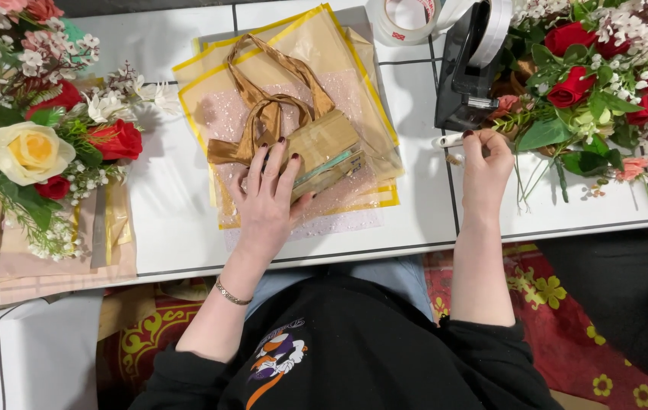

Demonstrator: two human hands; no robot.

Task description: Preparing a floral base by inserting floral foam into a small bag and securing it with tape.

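- We see left hand (265,199) pressed flat, fingers spread, on gold ribbon bundle (316,148) atop wrapping sheets (354,76), table (172,220) middle.
- Right hand (485,163) pinches tape strip (449,140) beside black dispenser (466,72), far edge.

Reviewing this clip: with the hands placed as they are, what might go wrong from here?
1. The left hand presses the gold ribbon bow onto the loose wrapping sheets; the stack might slide on the smooth white table.
2. The right hand pinches a short white strip of tape by the black tape dispenser; it may curl or stick to the fingers.
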